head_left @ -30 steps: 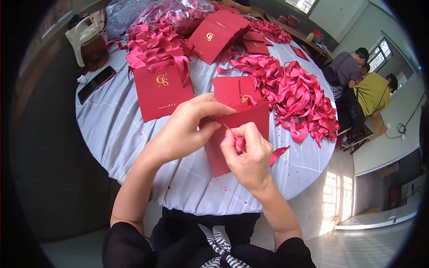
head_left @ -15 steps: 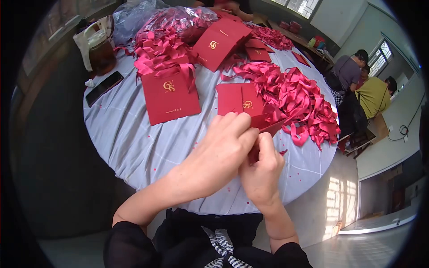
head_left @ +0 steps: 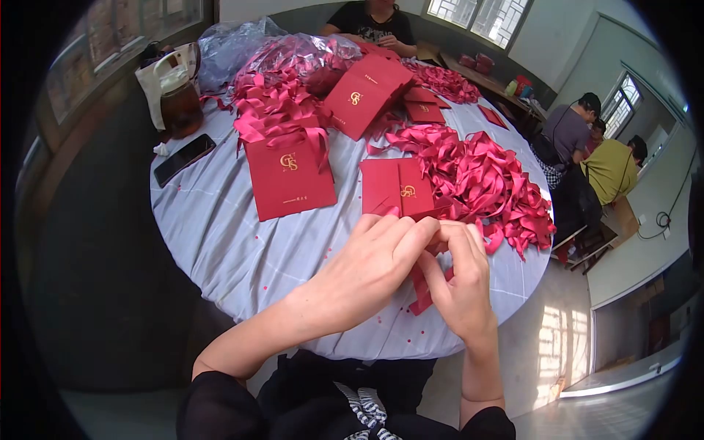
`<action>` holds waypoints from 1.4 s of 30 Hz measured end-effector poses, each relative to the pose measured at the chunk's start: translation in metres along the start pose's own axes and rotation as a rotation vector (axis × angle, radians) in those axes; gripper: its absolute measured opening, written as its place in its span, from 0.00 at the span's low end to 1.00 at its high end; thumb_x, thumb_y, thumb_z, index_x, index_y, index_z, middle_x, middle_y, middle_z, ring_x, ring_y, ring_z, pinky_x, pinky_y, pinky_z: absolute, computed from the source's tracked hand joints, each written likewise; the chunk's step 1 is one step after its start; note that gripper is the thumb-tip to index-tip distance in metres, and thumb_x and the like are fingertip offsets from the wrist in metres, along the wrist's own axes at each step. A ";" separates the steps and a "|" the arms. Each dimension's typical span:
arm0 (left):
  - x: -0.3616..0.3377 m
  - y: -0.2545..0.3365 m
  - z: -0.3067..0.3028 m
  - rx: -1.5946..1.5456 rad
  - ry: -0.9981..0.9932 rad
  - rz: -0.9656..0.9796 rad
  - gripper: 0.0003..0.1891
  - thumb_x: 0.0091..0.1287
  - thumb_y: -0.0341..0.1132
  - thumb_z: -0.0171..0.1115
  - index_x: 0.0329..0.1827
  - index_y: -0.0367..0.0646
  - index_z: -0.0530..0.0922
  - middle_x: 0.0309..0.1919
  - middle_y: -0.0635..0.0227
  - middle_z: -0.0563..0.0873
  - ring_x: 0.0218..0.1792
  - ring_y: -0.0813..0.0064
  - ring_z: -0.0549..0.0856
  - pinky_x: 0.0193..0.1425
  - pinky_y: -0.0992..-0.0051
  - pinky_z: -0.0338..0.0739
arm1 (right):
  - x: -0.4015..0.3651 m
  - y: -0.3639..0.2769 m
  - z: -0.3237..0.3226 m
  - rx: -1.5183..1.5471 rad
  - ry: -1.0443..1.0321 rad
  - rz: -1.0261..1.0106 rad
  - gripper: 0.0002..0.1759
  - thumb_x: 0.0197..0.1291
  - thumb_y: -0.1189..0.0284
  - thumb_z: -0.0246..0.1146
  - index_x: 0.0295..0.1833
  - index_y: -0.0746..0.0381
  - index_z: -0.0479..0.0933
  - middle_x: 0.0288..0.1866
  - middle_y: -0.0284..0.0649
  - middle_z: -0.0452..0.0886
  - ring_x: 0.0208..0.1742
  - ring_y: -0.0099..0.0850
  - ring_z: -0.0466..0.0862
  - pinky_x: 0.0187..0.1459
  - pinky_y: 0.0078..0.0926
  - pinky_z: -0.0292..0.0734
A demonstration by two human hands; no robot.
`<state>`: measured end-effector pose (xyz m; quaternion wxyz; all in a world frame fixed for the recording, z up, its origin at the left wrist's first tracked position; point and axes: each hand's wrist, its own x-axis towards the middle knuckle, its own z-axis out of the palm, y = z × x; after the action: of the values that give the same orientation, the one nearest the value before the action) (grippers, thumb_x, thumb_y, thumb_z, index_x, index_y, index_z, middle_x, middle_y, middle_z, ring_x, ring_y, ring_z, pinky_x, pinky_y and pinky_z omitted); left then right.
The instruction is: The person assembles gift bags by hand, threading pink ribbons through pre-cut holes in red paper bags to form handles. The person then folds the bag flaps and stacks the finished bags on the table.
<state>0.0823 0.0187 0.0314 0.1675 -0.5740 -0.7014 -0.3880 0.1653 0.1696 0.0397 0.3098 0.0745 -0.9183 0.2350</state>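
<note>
Both my hands are closed together over a red paper bag (head_left: 421, 292), mostly hidden behind the fingers, with a red flap or strip hanging below them. My left hand (head_left: 372, 253) grips its upper edge from the left, palm down. On the other side, the thumb and fingers of my right hand (head_left: 463, 279) pinch at the same spot; whether they hold the edge or a ribbon is hidden. Just beyond my fingertips lies a flat red bag (head_left: 381, 185) with a gold logo. A heap of pinkish-red ribbon handles (head_left: 484, 176) lies beside it.
Another red bag (head_left: 292, 180) rests left of centre on the white tablecloth (head_left: 227, 242). Behind are a leaning red bag (head_left: 367, 95), a clear plastic bag (head_left: 235, 48), a phone (head_left: 185, 159) and a jar of dark liquid (head_left: 180, 106). A person (head_left: 378, 29) sits across; others sit at right.
My right hand has shifted slightly right and its fingers have lifted and bent over the bag's edge. More red material shows below the hands. The view has tilted up a little.
</note>
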 end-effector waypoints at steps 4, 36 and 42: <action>-0.003 0.001 0.002 -0.014 -0.007 -0.012 0.24 0.57 0.23 0.57 0.60 0.34 0.68 0.41 0.59 0.78 0.44 0.61 0.79 0.53 0.66 0.68 | 0.002 -0.003 -0.004 0.019 -0.073 0.005 0.13 0.51 0.81 0.67 0.42 0.68 0.73 0.39 0.46 0.77 0.41 0.44 0.75 0.44 0.38 0.71; -0.010 0.011 0.020 -0.066 0.091 0.032 0.18 0.59 0.14 0.55 0.52 0.32 0.66 0.42 0.47 0.76 0.39 0.50 0.79 0.43 0.62 0.76 | 0.052 0.021 -0.037 0.086 -0.858 0.119 0.11 0.64 0.69 0.54 0.41 0.67 0.77 0.34 0.51 0.82 0.39 0.47 0.83 0.40 0.42 0.74; -0.011 0.015 0.016 -0.060 0.005 0.001 0.24 0.53 0.14 0.55 0.55 0.33 0.70 0.47 0.51 0.75 0.45 0.53 0.77 0.51 0.63 0.74 | 0.050 0.022 -0.039 0.299 -0.850 0.207 0.10 0.59 0.73 0.57 0.40 0.68 0.78 0.34 0.51 0.83 0.39 0.45 0.84 0.40 0.40 0.75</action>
<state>0.1026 0.0237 0.0183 0.1522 -0.5783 -0.6887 -0.4100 0.1397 0.2081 0.0885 -0.1334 0.1159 -0.9225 0.3431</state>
